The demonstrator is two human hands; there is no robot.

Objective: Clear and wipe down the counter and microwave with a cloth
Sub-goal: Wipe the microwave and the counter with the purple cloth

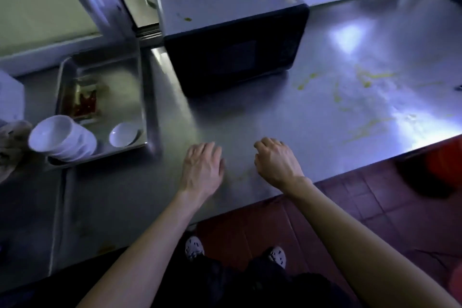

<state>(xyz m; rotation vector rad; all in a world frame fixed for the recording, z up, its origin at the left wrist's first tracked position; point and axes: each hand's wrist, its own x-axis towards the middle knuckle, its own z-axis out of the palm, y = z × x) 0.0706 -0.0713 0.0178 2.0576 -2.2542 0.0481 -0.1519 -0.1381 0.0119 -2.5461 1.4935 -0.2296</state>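
Quick headcount
We're counting one microwave (232,32), one steel tray (117,82), one stack of white bowls (62,137) (too blurry for tallying) and one loose bowl (123,134).

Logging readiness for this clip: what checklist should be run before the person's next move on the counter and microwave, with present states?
1. Cloth in hand: not ok; left hand and right hand hold nothing.
2. Cloth located: cannot tell; the pale bundle at the left edge is blurred.
3. Counter cleared: not ok; a tray with white bowls sits left of the microwave.
4. Counter clean: not ok; yellow smears lie right of the microwave.
5. Microwave top clean: not ok; yellowish spots on it.
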